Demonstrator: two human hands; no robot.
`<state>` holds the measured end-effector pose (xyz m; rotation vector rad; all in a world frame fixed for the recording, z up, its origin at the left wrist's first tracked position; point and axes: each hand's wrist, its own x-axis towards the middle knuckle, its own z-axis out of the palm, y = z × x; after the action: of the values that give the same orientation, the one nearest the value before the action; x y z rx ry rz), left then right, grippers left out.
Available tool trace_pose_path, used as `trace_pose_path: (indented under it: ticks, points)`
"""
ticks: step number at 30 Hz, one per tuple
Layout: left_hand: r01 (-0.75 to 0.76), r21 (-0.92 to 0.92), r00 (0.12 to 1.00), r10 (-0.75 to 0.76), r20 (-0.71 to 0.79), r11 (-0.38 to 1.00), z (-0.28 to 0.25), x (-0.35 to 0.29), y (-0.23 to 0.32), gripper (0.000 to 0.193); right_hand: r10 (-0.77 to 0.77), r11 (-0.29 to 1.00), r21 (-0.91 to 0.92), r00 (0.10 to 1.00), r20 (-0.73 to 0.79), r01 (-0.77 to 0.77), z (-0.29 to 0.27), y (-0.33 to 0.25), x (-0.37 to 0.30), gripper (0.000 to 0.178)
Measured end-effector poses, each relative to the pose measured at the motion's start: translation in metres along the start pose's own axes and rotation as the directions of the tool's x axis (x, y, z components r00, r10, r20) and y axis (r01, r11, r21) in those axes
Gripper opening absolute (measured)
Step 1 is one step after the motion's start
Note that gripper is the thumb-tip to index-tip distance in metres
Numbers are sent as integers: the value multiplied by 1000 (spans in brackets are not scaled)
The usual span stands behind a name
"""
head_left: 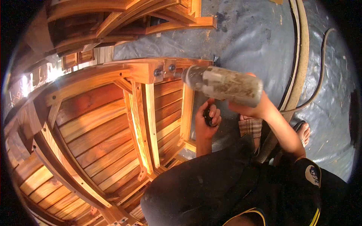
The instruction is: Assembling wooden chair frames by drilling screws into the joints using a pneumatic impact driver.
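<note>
My right hand is wrapped round the grip of a power driver with a worn, dirt-streaked pale body and a dark nose. The driver lies nearly level, its nose pointing left at a metal plate on the end of a wooden frame. Two dark bolt heads show there, one bolt left of the other bolt. Whether the driver's tip touches the plate is too blurred to tell. Below the driver, my left hand has its fingers curled around small black bolt-like pieces.
The frame belongs to slatted wooden furniture filling the left side. More curved wooden pieces stand at the far left. Dark plastic sheeting covers the floor. A pole and a thin hose or cable lie at the right, near a foot.
</note>
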<state>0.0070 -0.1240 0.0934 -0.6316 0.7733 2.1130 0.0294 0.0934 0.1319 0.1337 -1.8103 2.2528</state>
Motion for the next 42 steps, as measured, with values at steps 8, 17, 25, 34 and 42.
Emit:
trace_pose_path:
  ticks: [8, 17, 25, 34, 42]
  points:
    - [61, -98, 972, -37, 233, 993, 37, 40, 22, 33, 121, 950, -272, 984, -130, -153, -22, -14, -10, 22]
    - [185, -68, 915, -147, 376, 980, 59, 69, 6, 36, 277, 959, 96, 952, -127, -266, -44, -22, -19, 27]
    - [83, 43, 942, -92, 323, 996, 62, 72, -11, 28, 301, 951, -12, 934, -190, -309, -49, -23, -25, 28]
    - [-142, 333, 983, 173, -65, 932, 67, 52, -24, 16, 307, 951, 15, 936, -172, -309, -64, -17, -28, 27]
    - [-160, 264, 983, 178, -45, 951, 65, 37, -8, 20, 263, 961, -41, 951, -163, -273, -55, -21, -27, 25]
